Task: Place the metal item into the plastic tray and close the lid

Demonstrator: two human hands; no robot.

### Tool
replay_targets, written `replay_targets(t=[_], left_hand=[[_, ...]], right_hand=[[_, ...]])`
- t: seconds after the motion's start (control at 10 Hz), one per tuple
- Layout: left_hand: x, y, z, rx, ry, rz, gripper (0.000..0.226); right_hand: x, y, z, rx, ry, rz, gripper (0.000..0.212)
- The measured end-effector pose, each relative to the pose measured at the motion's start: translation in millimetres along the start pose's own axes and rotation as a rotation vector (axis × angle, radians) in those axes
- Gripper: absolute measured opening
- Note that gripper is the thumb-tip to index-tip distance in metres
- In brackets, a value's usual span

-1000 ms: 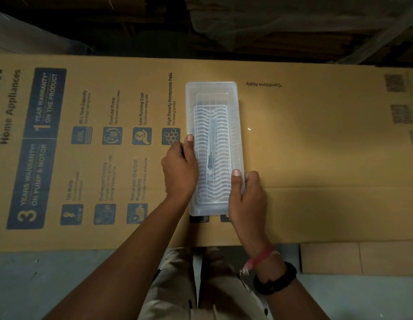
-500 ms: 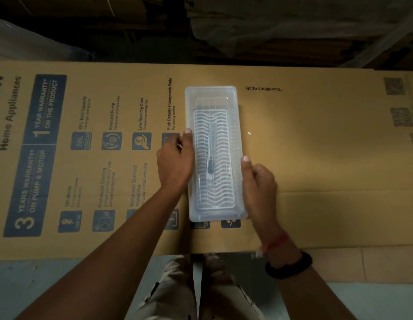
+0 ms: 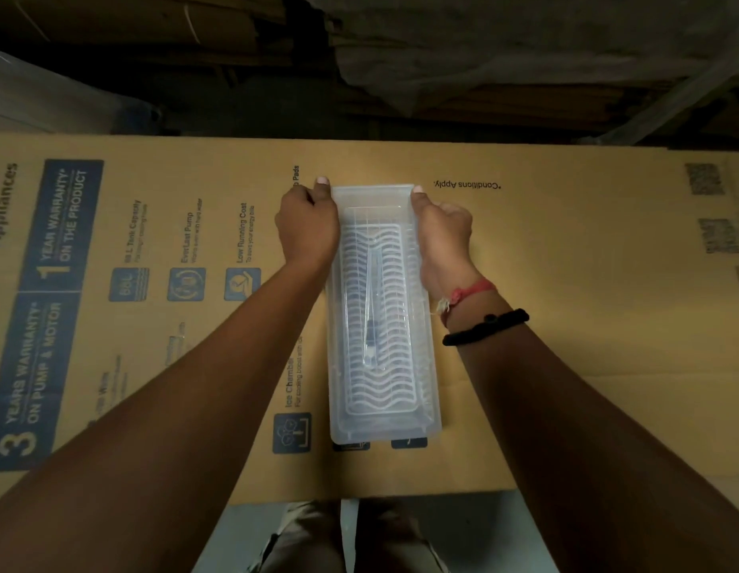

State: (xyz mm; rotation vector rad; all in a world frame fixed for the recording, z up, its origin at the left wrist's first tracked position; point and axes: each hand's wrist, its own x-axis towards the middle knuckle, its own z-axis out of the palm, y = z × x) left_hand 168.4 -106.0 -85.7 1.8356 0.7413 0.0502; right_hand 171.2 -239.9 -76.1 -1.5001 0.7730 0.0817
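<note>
A long clear plastic tray (image 3: 430, 386) lies lengthwise on the cardboard, its transparent lid (image 3: 374, 196) resting on top. Through the lid I see a wavy white grid and a slim metal item (image 3: 370, 308) with a dark section lying along the middle. My left hand (image 3: 308, 225) presses against the far left corner of the tray, thumb on the lid edge. My right hand (image 3: 442, 229) holds the far right corner the same way. Both hands grip the far end of the lidded tray.
The tray sits on a large flattened cardboard box (image 3: 587, 324) with blue print on the left. Dark stacked material (image 3: 442, 55) runs along the far edge. Grey floor and my knees (image 3: 343, 539) show below the cardboard's near edge.
Both hands have slid along the tray's sides from the near and middle part up to its far corners. The tray has stayed where it was.
</note>
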Motion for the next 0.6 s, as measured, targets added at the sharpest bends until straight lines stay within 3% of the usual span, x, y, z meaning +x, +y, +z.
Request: replay_targets(t=[0.4,0.6], left_hand=[[-3.3,-0.1,3.9,0.075,0.006,0.033,0.044],[-9.5,0.6,2.0,0.074,0.064,0.083,0.034]], right_hand=[[0.7,7.8,4.7,-0.088,0.027,-0.068,0.042],[-3.9,10.1,4.9,-0.172,0.063,-0.204,0.026]])
